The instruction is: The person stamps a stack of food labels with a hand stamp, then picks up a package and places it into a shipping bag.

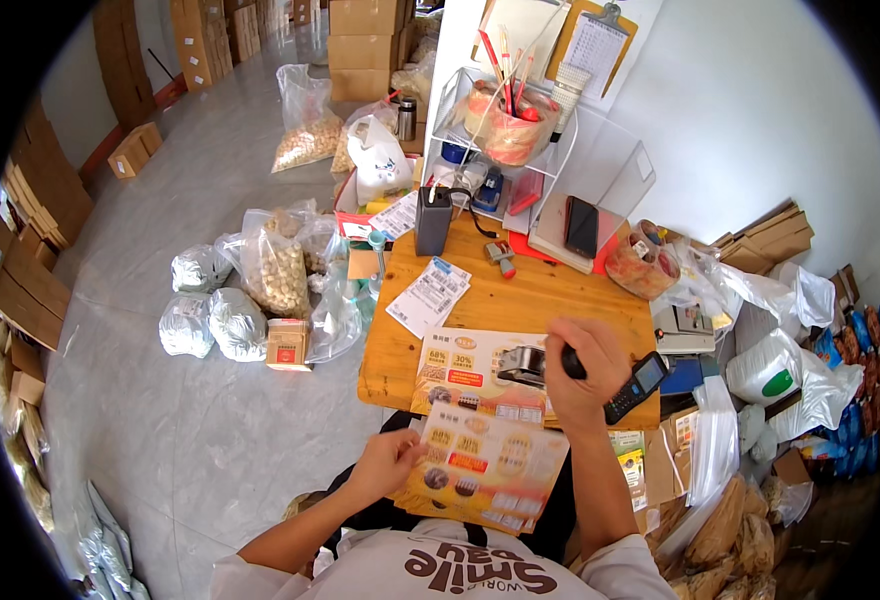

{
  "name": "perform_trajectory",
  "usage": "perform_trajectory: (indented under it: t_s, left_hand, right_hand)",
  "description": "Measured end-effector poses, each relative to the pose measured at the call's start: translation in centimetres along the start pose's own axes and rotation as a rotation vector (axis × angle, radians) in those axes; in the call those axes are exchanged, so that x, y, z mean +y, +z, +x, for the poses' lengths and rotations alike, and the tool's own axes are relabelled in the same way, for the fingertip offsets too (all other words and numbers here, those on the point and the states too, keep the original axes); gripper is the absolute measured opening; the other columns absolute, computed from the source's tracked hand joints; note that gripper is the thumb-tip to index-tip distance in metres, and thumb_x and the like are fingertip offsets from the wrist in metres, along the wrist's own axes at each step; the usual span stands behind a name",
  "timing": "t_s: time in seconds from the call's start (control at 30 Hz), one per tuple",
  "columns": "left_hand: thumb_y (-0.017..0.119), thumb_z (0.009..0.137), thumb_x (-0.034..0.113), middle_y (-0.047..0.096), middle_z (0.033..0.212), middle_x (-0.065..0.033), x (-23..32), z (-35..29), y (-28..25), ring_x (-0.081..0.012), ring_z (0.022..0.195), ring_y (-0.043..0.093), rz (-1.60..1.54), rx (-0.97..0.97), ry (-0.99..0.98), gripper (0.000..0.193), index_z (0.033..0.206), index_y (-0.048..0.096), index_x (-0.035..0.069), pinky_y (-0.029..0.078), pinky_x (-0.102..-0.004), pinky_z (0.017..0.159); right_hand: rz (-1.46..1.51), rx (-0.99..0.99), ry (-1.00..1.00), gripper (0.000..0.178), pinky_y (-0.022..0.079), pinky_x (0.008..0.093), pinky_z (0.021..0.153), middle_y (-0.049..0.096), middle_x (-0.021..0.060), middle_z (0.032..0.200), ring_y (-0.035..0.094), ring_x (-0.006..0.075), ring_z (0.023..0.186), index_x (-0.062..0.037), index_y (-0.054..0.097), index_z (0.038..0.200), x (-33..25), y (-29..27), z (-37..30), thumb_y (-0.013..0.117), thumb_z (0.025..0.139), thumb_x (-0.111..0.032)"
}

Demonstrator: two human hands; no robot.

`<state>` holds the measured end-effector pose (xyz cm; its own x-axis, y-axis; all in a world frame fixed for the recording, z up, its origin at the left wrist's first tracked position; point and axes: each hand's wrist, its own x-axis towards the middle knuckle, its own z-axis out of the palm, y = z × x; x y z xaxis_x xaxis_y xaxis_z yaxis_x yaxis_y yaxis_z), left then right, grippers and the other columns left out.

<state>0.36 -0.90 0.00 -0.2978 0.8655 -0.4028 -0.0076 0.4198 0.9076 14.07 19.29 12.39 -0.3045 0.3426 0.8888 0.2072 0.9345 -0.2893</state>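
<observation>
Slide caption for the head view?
Left hand holds flat printed pieces; right hand grips a black-knobbed tool over a wooden table.

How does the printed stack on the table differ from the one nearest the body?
The table stack lies nearly square in view; the nearer stack is turned clockwise. A silver tool covers part of the table stack; the left hand's grip holds the nearer stack's left edge. Both are yellow-orange with a red panel.
</observation>
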Motion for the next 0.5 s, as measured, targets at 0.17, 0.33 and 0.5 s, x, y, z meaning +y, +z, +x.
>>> perform_trajectory:
  t_s: [0.17,0.33,0.5]
  left_hand:
    - [0.063,0.083,0.028,0.061,0.059,-0.0142,-1.6,-0.4,-0.5,-0.0286,0.052,0.060,0.748,-0.053,0.187,0.027,0.072,0.067,0.003,0.048,-0.0387,0.053]
    - [0.066,0.081,0.026,0.064,0.064,-0.0127,2.7,2.3,-2.5,-0.0301,0.058,0.062,0.717,0.208,0.211,0.024,0.074,0.068,0.003,0.049,-0.0387,0.058]
    - [0.063,0.084,0.023,0.064,0.062,-0.0116,1.4,7.1,-3.8,-0.0215,0.049,0.062,0.354,0.289,0.268,0.026,0.081,0.067,-0.002,0.047,-0.0321,0.046]
  right_hand:
    - [0.065,-0.047,0.025,0.017,0.046,0.0294,0.056,0.063,0.0123,0.076,0.061,0.0242,0.065,0.0003,0.065,0.081,1.8,4.7,-2.0,0.065,0.067,0.010]
    - [0.058,-0.145,0.040,0.017,0.043,0.0355,0.052,0.055,0.0074,0.067,0.054,0.0258,0.058,-0.0032,0.066,0.081,4.6,8.4,-4.3,0.067,0.067,0.005]
    - [0.082,-0.168,0.130,0.018,0.043,0.0337,0.051,0.053,0.0077,0.066,0.053,0.0248,0.057,-0.0040,0.066,0.081,4.2,9.8,-5.4,0.066,0.066,0.007]
